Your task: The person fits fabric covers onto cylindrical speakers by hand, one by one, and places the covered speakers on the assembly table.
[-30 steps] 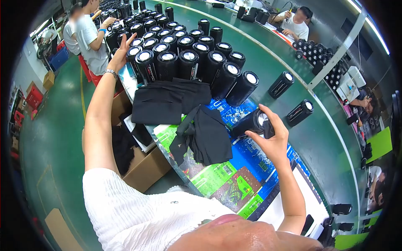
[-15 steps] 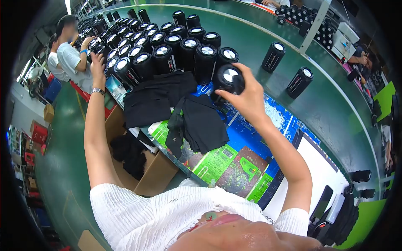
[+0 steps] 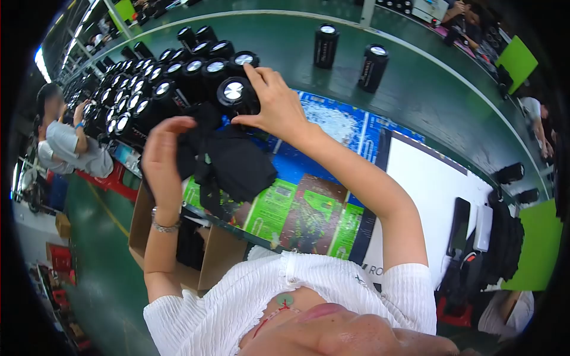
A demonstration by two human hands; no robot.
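My right hand [image 3: 274, 105] is closed around a black cylindrical speaker [image 3: 234, 95] with a silver disc on its top, at the near right edge of a packed group of similar speakers [image 3: 193, 70]. Its thumb is on the near side and its fingers reach round the far side. My left hand [image 3: 161, 155], a little blurred, hovers over the left part of a pile of black cloth pieces [image 3: 237, 163]. Its fingers are stretched and slightly bent, with nothing visible in them. Part of the pile lies hidden behind this hand.
Two speakers [image 3: 325, 46] [image 3: 373, 68] stand apart on the green table [image 3: 285, 38]. A cardboard box [image 3: 222, 252] with black cloth inside is below the table edge. A white board [image 3: 415, 178] lies at right. Co-workers [image 3: 74, 139] sit at far left.
My view has swung to the right. My left hand has come back from beside the speaker group to above the cloth pile. My right hand still grips the speaker.
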